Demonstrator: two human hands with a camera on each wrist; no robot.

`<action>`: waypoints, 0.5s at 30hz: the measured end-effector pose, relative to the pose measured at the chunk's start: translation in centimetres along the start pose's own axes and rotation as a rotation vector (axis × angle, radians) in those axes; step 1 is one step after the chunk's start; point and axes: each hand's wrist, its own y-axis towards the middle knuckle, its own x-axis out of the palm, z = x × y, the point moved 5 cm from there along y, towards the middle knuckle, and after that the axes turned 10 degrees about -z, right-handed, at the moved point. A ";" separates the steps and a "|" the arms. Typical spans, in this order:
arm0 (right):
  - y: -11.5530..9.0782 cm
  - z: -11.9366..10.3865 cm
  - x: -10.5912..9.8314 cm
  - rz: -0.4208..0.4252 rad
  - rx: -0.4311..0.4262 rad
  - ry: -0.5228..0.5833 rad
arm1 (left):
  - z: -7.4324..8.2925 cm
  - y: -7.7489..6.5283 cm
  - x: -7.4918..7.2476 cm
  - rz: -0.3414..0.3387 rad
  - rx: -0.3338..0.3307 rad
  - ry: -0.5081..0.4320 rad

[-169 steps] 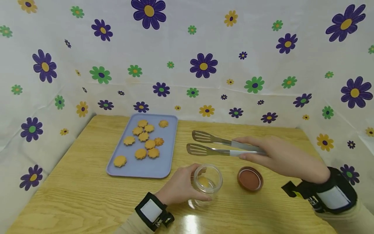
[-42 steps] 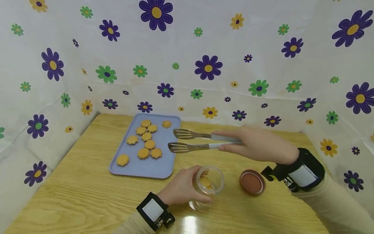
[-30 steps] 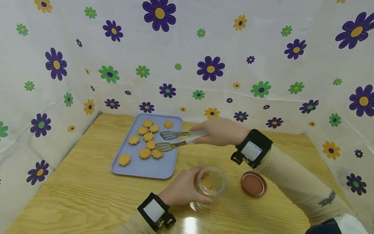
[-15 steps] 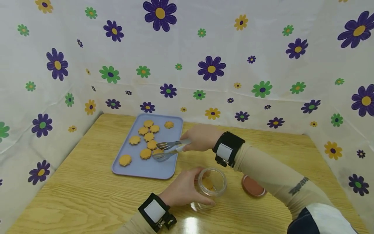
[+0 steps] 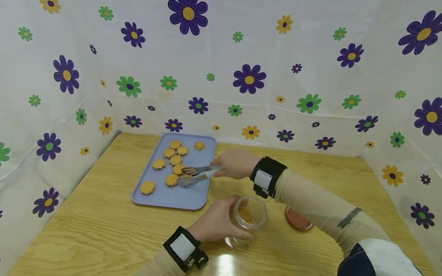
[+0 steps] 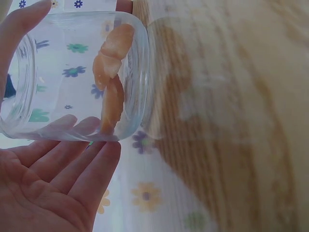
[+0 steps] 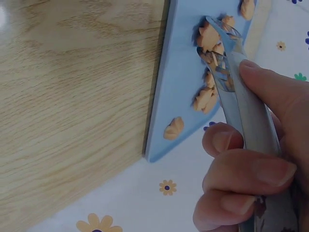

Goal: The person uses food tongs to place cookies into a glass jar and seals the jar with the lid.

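Note:
My left hand point(image 5: 217, 221) grips a clear glass jar point(image 5: 256, 227) round its side, thumb at the front. Inside, several golden cookies point(image 6: 113, 72) lie at the jar's bottom, as the left wrist view shows. My right hand point(image 5: 236, 164) holds metal tongs point(image 7: 253, 113) by their grey handles, fingers wrapped round them. The slotted tong heads are low over a blue tray point(image 5: 169, 200), one on either side of a flower-shaped cookie that they partly hide. Several more scalloped cookies point(image 5: 159, 164) lie on the tray to the left and behind.
A reddish-brown round lid point(image 5: 298, 219) lies on the wooden table point(image 5: 103, 214) right of the jar, partly covered by the right sleeve. White cloth point(image 5: 214, 46) printed with flowers walls in the table at the back and both sides.
My right hand has carried the tongs left and down from above the table onto the tray's cookies. One cookie has left the tray since the earliest frame. My left hand stays on the jar.

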 end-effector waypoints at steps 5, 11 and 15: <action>-1.3 0.1 -0.3 0.038 -0.056 0.001 | 0.1 0.2 0.1 0.005 0.005 0.007; -4.3 0.4 -1.3 0.088 -0.091 0.025 | 0.0 0.2 0.1 0.006 0.001 0.009; -6.8 1.0 -2.1 0.131 -0.053 0.013 | -0.2 0.2 0.2 0.000 0.003 -0.023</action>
